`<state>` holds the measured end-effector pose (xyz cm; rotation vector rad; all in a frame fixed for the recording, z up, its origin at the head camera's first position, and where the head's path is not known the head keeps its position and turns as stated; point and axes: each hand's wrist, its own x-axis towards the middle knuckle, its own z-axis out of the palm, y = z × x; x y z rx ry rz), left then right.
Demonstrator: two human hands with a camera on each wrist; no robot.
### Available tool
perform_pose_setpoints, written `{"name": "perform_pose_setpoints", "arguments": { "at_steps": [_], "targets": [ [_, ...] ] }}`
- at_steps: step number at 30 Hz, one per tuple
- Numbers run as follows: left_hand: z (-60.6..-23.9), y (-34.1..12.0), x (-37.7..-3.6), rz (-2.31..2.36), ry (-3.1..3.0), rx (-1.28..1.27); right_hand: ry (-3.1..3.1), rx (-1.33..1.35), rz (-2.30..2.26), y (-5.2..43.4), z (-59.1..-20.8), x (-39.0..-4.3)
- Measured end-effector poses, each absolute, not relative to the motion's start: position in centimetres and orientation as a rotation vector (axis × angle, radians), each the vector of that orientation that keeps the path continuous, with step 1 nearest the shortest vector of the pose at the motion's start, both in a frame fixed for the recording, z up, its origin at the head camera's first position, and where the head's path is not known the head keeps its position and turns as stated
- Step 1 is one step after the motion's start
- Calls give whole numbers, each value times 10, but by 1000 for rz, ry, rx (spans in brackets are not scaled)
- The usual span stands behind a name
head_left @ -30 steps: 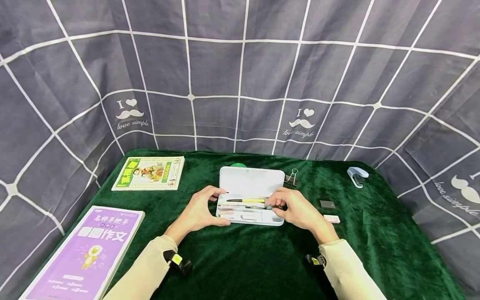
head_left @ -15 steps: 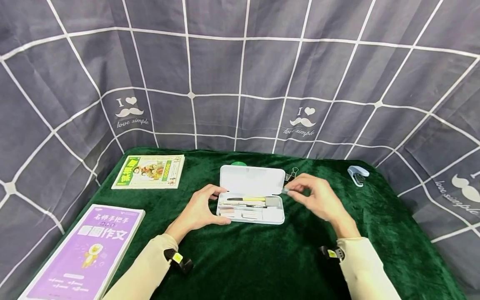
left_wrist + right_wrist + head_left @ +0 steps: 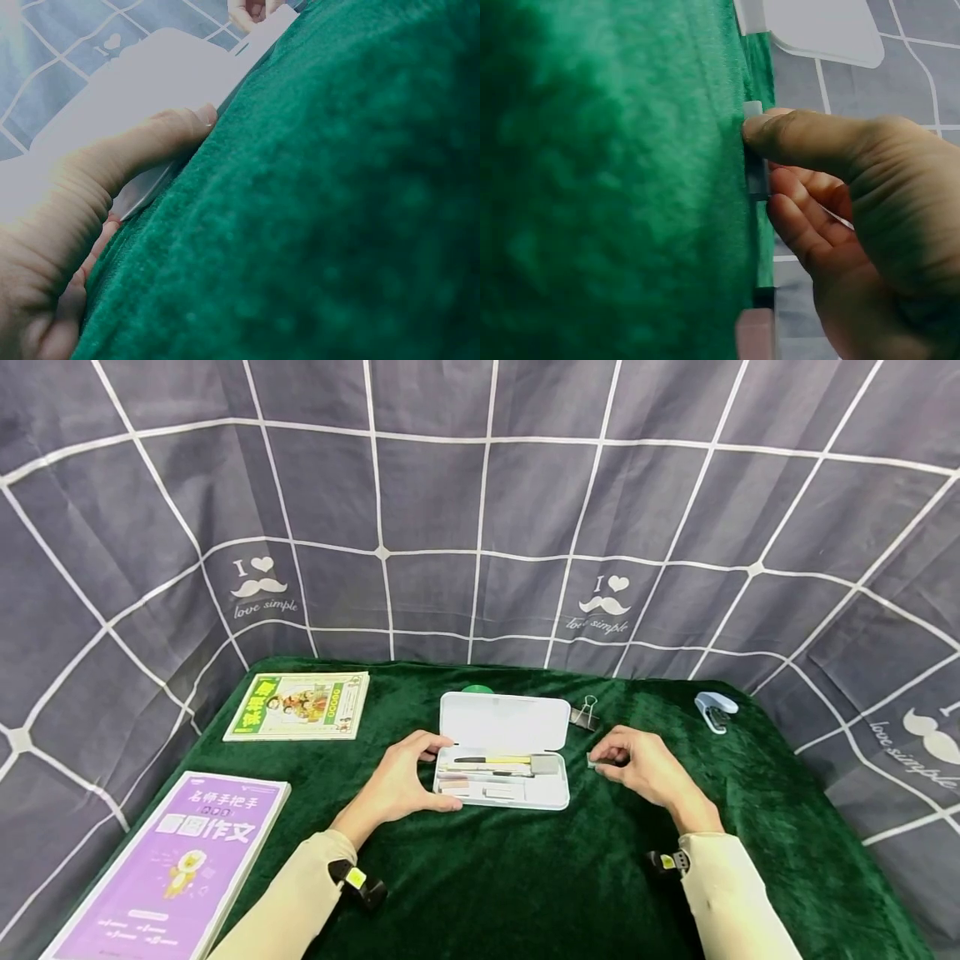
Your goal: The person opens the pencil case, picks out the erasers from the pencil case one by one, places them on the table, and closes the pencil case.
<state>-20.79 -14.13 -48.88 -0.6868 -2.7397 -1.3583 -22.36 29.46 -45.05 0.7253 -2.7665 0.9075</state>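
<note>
Fingers of the right hand (image 3: 645, 770) are pinching a small grey block (image 3: 594, 763) (an eraser, perhaps) against the green cloth (image 3: 525, 877), just right of the open pencil case (image 3: 501, 752). It looks light and stiff, best pinched by its short sides. The left hand (image 3: 397, 783) is gripping the case's left end.

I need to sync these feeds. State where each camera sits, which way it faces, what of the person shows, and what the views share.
Head: worn on the head, looks forward and down at the table; both hands and sleeves show.
Left wrist: low beside the left hand, looks along the cloth at the case.
Right wrist: beside the right hand, which pinches a small block against the cloth.
Shared: the case shows in every view.
</note>
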Motion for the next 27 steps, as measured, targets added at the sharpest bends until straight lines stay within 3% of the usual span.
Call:
{"name": "perform_pose_setpoints", "arguments": {
  "at_steps": [14,27],
  "targets": [
    [-488,-141,-206,-1370,-2719,-701,-2664,644,1074,272,-426,-215],
    [-486,-141,-207,-1353,-2722,-709,-2632,948,848,221,-446,-211]
  ]
}}
